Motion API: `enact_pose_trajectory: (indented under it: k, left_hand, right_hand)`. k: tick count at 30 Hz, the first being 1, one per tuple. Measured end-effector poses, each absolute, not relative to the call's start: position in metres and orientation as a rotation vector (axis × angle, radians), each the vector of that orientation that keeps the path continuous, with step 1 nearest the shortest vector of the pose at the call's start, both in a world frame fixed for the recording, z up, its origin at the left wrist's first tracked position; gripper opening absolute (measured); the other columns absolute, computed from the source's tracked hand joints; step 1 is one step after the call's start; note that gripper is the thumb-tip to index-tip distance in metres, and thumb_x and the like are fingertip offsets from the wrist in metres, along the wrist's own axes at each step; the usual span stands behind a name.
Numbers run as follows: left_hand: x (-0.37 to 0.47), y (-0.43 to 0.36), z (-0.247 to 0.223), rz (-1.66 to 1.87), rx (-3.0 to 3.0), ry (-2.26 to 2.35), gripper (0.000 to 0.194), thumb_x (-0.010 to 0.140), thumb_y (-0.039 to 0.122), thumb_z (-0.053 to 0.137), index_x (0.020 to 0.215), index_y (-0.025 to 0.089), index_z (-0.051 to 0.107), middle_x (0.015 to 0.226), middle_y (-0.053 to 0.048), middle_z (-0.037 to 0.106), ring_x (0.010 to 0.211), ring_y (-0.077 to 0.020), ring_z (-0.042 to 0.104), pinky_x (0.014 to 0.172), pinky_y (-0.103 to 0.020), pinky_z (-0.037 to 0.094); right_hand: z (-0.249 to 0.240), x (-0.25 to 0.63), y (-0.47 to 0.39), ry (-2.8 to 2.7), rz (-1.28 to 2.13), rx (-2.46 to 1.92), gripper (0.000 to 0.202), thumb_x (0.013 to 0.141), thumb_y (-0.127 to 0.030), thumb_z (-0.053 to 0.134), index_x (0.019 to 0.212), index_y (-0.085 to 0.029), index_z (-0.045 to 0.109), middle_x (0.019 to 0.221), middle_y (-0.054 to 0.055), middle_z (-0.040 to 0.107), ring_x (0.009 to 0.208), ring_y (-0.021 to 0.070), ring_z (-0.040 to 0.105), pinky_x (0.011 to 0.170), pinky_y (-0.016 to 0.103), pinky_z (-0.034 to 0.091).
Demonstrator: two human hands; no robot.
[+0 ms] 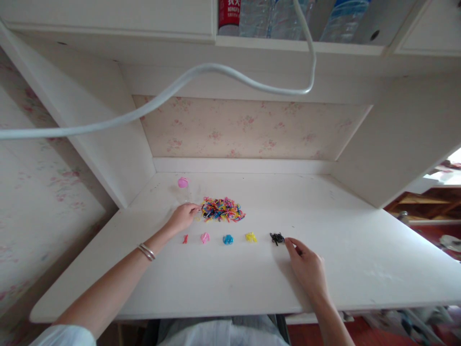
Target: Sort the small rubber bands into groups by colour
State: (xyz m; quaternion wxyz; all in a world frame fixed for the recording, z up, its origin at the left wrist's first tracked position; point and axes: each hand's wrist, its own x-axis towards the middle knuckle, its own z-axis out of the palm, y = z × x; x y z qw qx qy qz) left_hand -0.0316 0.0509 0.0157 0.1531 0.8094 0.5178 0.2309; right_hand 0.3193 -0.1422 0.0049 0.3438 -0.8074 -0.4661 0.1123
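— White desk, and a multicoloured heap lies just at the left hand!
— Nearest the right hand?
— Black pile! Then leftward: yellow pile, blue pile, pink pile, red bits!

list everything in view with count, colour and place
mixed band heap: 1, multicoloured, mid-desk
red pile: 1, red, front-row left
pink pile: 1, pink, second
blue pile: 1, blue, third
yellow pile: 1, yellow, fourth
black pile: 1, black, fifth
small item: 1, pink, back left
desk unit: 1, white, under and above
cable: 1, white, across top
bottles: several, mostly clear, overhead
wallpaper: 1 pattern, floral, back, left
clutter: count unclear, blurred, right edge
bangles: count unclear, silvery, left wrist
left hand: 1, bare, at heap
right hand: 1, bare, at black pile
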Motion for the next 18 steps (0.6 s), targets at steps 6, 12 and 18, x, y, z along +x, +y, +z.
enact_pose_trajectory:
  k: [6, 12, 18]
  left_hand:
    - [-0.028, 0.047, 0.025, 0.703, 2.319, 1.461, 0.031, 0.083, 0.028, 0.042, 0.096, 0.016, 0.068, 0.1, -0.009, 0.069, 0.093, -0.0212, 0.062, 0.086, -0.032, 0.046]
    - [0.018, 0.022, 0.048, 0.699, 2.349, 1.243, 0.026, 0.085, 0.03, 0.047, 0.102, 0.021, 0.065, 0.101, -0.002, 0.07, 0.088, -0.0158, 0.064, 0.08, -0.024, 0.048]
    - [0.102, -0.013, 0.058, 0.582, 2.558, 0.825, 0.023, 0.086, 0.029, 0.051, 0.104, 0.023, 0.063, 0.096, 0.0, 0.07, 0.088, -0.0135, 0.064, 0.08, -0.023, 0.046]
  right_hand:
    - [0.005, 0.32, -0.141, -1.213, 0.295, -2.1, 0.049, 0.081, -0.06, 0.041, 0.092, -0.023, 0.07, 0.057, 0.0, 0.062, 0.054, 0.0145, 0.055, 0.055, 0.023, 0.036]
    - [0.007, 0.319, -0.142, -1.169, 0.297, -2.101, 0.05, 0.08, -0.06, 0.041, 0.092, -0.021, 0.07, 0.056, 0.001, 0.062, 0.054, 0.0156, 0.055, 0.055, 0.024, 0.036]
    - [0.005, 0.32, -0.142, -1.135, 0.289, -2.068, 0.054, 0.079, -0.061, 0.042, 0.094, -0.018, 0.071, 0.063, 0.004, 0.066, 0.058, 0.0171, 0.058, 0.055, 0.024, 0.038]
